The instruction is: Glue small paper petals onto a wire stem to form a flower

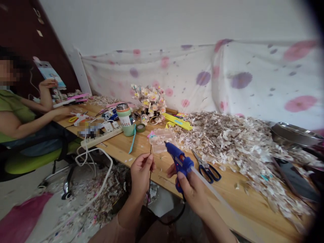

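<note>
My right hand [190, 184] is wrapped round the handle of a blue glue gun [178, 158], its nozzle tilted up and to the left. A long clear glue stick [215, 194] sticks out of the gun's back end. In my left hand [142, 172] a thin dark stem [151, 177] is pinched upright between thumb and fingers. The nozzle and the stem are apart. Just beyond both hands lies a clear compartment box [162, 136] on the wooden table [121, 148]. Scissors [206, 168] with dark blue handles rest right of the glue gun.
A heap of pale petal-like pieces [227, 135] spreads over the right side, near a metal bowl [296, 133] and a phone [295, 179]. A green jar [126, 119], flower bunch [152, 101] and power strip [101, 136] stand left. Another person [20, 111] sits at far left.
</note>
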{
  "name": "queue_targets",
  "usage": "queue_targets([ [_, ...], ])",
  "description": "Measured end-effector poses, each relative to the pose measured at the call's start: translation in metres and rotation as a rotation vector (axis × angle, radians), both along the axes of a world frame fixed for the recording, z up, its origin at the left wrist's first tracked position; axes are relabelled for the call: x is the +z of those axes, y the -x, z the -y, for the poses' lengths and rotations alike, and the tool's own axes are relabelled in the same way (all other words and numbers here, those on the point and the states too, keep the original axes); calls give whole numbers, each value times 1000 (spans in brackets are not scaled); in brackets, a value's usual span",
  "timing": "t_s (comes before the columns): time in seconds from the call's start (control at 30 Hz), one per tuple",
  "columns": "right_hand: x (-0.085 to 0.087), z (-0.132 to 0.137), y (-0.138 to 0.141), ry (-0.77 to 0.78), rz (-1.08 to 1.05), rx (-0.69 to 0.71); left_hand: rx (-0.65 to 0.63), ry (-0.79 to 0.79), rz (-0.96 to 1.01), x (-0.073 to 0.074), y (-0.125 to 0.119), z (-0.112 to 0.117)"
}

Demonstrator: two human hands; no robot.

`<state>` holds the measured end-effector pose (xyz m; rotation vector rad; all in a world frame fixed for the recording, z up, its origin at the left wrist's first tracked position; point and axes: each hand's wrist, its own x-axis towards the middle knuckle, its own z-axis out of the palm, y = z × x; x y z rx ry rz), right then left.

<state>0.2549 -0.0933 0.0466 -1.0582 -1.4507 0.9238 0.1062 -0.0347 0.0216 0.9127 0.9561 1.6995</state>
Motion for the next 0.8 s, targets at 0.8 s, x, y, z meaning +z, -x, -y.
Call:
queue_targets([
  [0.8, -7, 19, 0, -13, 162, -180, -148, 69, -5, 1, -24, 11],
])
